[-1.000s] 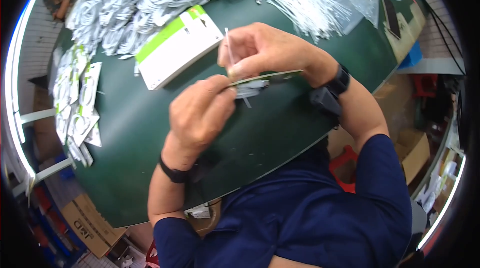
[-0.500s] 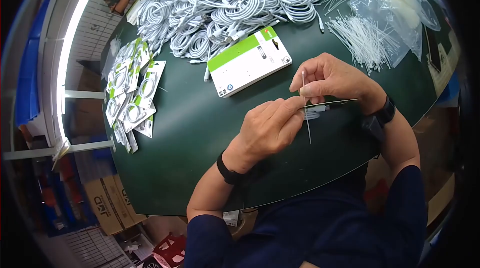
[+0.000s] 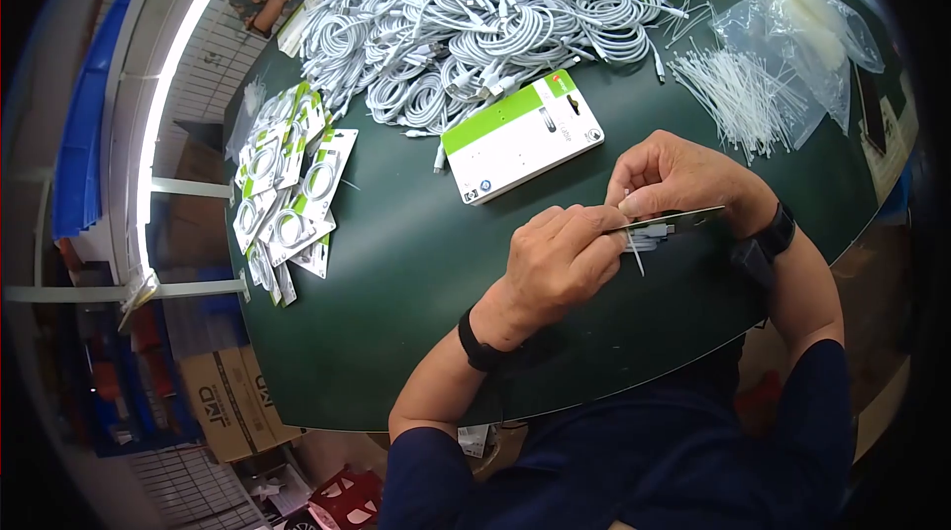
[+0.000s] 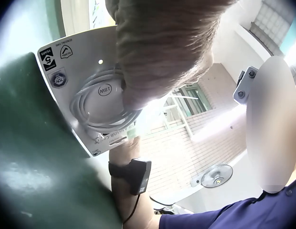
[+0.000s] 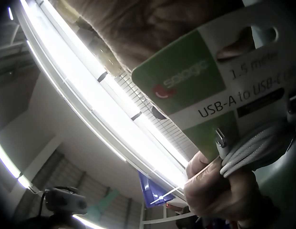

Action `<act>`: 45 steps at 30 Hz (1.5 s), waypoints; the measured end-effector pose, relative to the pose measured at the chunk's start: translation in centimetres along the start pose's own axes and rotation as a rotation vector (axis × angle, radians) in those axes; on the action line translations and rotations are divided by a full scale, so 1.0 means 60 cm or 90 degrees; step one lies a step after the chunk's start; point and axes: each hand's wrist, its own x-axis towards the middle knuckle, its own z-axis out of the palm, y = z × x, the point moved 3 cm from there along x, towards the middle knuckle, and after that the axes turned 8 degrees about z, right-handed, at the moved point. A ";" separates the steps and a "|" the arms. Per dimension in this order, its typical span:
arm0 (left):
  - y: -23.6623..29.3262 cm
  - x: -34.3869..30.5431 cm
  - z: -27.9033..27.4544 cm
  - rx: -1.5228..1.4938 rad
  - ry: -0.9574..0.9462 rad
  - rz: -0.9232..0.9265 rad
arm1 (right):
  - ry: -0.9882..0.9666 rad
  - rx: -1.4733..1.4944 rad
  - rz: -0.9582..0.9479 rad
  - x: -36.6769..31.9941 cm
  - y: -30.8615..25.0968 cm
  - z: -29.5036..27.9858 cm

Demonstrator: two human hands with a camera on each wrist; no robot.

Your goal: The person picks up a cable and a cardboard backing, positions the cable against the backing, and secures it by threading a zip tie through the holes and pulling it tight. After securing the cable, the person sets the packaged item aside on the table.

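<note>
**White coil [image 5: 255, 149] rests against printed card [image 5: 191, 81] over green desk [image 3: 416, 362]**

A person in navy sleeves [image 3: 426, 476] brings 2 hands together above the near part of the green desk, with 1 printed card between them. The left hand [image 3: 565, 255] grips the card by its edge and, in the left wrist view, covers part of the white coil lying on the card's face. The right hand [image 3: 684, 178] curls in on the card's other side, its thumb and fingers apparently pinching the upper end of 1 white tie [image 3: 636, 255], though that contact is too small to see well. The tie's tail hangs below the card's edge, just beside the left fingertips. Lettering on the card reads "1.5 meter" and "USB-A to USB-C"; "18W" shows inside the coil.

Beyond the left hand sits a thick white-and-green block [image 3: 520, 149], backed by a broad heap of grey cables [image 3: 466, 25]. Overlapping carded cables [image 3: 319, 183] lie at the left of the desk. At the right, loose zip ties [image 3: 738, 99] spread beside clear plastic bags [image 3: 827, 25]. A cardboard box [image 3: 223, 406] marked "JMD" stands below the desk's left side.
</note>
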 end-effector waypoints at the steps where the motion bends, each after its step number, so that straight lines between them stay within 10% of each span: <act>1: 0.002 0.001 0.004 -0.015 0.005 -0.012 | -0.006 0.004 -0.013 0.004 -0.002 0.003; 15: -0.018 -0.014 0.004 -0.232 0.046 -0.336 | 0.323 -0.046 -0.131 -0.047 -0.047 -0.051; 22: -0.025 -0.023 0.005 -0.252 0.043 -0.452 | 0.374 -0.641 -0.363 -0.045 -0.067 0.050; 45: -0.034 -0.035 0.019 -0.388 0.029 -0.560 | 0.491 -0.728 -0.426 -0.013 -0.051 0.089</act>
